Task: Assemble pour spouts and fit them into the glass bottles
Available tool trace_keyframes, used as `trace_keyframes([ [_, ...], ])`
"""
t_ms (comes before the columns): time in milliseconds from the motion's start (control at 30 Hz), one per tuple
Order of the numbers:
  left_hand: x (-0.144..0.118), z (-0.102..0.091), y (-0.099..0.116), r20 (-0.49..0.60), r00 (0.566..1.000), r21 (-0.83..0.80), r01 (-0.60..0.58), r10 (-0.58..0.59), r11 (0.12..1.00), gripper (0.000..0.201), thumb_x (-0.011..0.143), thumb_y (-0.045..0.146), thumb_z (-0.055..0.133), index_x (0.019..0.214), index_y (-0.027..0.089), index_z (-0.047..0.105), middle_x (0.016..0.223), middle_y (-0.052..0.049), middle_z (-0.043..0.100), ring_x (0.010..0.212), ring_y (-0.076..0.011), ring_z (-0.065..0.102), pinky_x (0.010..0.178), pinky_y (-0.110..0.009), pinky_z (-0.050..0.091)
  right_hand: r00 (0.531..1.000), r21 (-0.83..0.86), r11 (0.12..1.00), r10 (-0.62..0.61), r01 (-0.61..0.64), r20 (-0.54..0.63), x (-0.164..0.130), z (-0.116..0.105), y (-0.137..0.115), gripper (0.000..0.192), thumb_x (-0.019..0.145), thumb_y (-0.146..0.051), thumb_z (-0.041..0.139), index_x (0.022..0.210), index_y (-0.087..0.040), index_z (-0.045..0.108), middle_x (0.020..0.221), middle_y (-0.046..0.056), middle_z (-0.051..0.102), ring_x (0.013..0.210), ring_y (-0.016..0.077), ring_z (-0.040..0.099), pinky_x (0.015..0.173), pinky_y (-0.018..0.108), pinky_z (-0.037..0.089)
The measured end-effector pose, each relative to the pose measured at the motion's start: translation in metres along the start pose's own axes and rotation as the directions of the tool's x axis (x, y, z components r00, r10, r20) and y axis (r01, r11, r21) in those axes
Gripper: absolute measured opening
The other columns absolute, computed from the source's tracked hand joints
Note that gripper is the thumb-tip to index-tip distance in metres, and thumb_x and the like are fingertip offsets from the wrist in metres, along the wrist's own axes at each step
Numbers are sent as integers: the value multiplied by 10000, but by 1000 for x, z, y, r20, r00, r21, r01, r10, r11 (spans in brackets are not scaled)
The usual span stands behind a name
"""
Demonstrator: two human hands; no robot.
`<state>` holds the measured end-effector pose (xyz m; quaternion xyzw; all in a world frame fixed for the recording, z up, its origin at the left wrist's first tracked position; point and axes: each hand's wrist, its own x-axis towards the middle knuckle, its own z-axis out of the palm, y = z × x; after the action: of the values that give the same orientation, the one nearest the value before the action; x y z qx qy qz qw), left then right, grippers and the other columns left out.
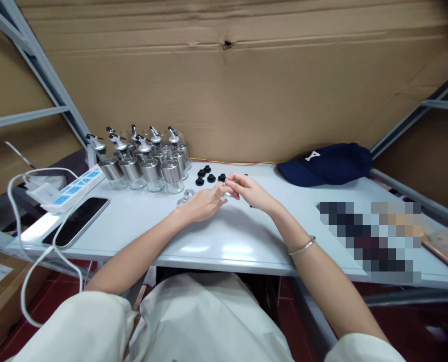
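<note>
My left hand (205, 202) and my right hand (247, 190) meet above the middle of the white table (224, 229). Between their fingertips is a small silvery piece (227, 194), mostly covered by the fingers, so its exact kind is unclear. Both hands are closed in a pinch around it. Just behind them lie several small black stoppers (211, 178), some partly hidden by my right hand. A few small silvery round caps (188, 193) rest beside my left hand, partly covered by it.
Several glass and steel oil bottles (151, 171) with pour spouts stand at the back left. A power strip (73, 190), white cable (18, 211) and phone (77, 221) lie at the left. A navy cap (327, 165) sits at the back right, before a cardboard wall (246, 90).
</note>
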<state>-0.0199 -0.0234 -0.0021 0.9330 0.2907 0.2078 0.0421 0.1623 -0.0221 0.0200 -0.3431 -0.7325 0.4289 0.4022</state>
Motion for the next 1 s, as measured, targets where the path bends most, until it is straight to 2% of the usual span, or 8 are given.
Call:
trace_keyframes([
  [67,2,-5,-8,-41,999,4,7,-6,1000,335,922,211,342,1255,217,307,1152,-100,518,756,-135,597,671,-276,467,995,42,998,-46,50,-89,2,0,0,419,808,-606,538,749,-198,458,562,-59,440,503,86,398,523,246,329],
  [167,7,-19,-30,-198,978,-109,39,-60,993,553,886,132,359,1387,226,146,1191,-115,503,751,-101,578,706,-255,475,965,87,988,-106,130,-240,4,-3,-1,435,789,-626,553,745,-211,430,555,-73,401,483,79,394,509,245,327],
  [233,12,-29,-49,-227,967,-108,96,-118,989,577,856,71,339,1395,228,207,1205,-111,507,847,-119,582,781,-276,477,943,101,984,-108,146,-314,6,-8,-3,439,773,-628,575,745,-216,427,552,-76,392,474,78,399,497,245,326],
  [300,18,-36,-70,-139,981,-13,136,-136,991,561,785,-10,332,1296,206,413,1194,-99,531,976,-154,574,869,-302,459,932,118,983,-89,139,-351,6,-12,-4,436,757,-622,601,758,-216,443,549,-74,404,473,79,407,490,244,329],
  [367,24,-36,-87,17,981,112,191,-194,975,503,732,-49,344,1134,155,567,1121,-109,582,1016,-187,573,903,-320,447,931,126,985,-68,120,-357,6,-15,-4,427,754,-615,611,779,-210,476,541,-70,417,470,80,410,484,243,330],
  [467,32,-26,-103,160,953,206,224,-259,953,414,726,-18,424,1049,147,622,1069,-97,629,1003,-198,588,898,-304,450,937,113,988,-59,104,-345,5,-16,-3,410,770,-602,601,791,-202,512,537,-63,434,470,82,415,484,247,339],
  [800,34,-12,-104,170,954,227,206,-246,952,220,738,66,541,905,143,662,958,-93,643,871,-196,614,783,-266,449,947,96,992,-52,87,-318,4,-11,-5,414,757,-598,612,762,-199,500,498,-67,458,452,76,391,475,240,307],
  [1000,34,-16,-94,97,969,168,209,-228,963,223,836,110,480,1000,123,630,1022,-115,623,939,-197,600,845,-294,449,948,94,994,-25,58,-319,2,-11,-7,367,760,-542,632,755,-201,497,494,-66,474,447,76,401,479,238,314],
])
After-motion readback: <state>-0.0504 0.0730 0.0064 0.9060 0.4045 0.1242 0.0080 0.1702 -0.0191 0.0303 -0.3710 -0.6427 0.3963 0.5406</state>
